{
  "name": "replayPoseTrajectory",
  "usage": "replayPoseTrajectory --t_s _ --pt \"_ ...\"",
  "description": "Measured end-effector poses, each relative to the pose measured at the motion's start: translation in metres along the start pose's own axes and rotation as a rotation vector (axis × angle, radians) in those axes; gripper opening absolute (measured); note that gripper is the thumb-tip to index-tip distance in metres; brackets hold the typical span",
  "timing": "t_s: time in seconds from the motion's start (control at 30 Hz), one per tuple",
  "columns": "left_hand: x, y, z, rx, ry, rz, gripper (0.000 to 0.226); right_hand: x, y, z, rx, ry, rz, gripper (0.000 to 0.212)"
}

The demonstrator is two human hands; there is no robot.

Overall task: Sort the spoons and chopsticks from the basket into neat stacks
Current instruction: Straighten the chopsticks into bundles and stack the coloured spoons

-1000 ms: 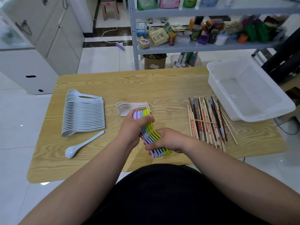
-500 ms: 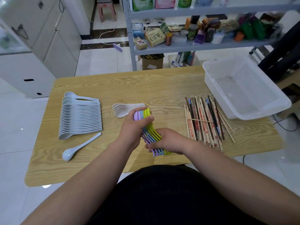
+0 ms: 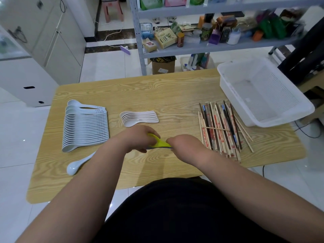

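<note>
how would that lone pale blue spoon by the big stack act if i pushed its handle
The single spoon looks like rigid plastic, so it probably stays stiff and feels light. Its rounded bowl likely acts as a pivot, so it may swing rather than slide straight. The table looks smooth, so it probably offers little grip.
</note>
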State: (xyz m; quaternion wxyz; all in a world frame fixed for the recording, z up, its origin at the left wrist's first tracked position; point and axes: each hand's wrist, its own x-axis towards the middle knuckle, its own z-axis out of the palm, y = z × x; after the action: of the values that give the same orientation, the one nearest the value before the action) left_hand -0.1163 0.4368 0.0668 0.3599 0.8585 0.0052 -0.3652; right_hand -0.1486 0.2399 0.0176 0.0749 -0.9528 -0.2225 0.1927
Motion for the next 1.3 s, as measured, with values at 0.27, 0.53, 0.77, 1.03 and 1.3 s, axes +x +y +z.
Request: replayPoseTrajectory --t_s 0.27,0.53,0.77,1.03,1.3 --pt "0.013 -0.015 0.01 0.181 -0.199 -0.06 0.034 0.0 -0.002 -0.004 -0.242 0.029 -0.108 0.028" --pt "0.019 -0.027 0.029 0.103 -0.19 -0.028 0.033 0.009 0.016 -0.002 -0.21 -0.046 -0.016 0.032" --pt "0.027 -0.033 0.041 0.113 -0.173 -0.024 0.037 0.011 0.026 0.015 -0.217 -0.063 -0.055 0.027" --pt "0.055 -0.045 0.075 0.414 0.022 0.067 0.035 0.021 0.053 0.034 -0.013 -0.154 -0.021 0.06" --pt "0.097 -0.061 0.107 0.541 0.222 0.205 0.057 0.034 0.083 0.067 0.147 -0.037 -0.002 0.07"
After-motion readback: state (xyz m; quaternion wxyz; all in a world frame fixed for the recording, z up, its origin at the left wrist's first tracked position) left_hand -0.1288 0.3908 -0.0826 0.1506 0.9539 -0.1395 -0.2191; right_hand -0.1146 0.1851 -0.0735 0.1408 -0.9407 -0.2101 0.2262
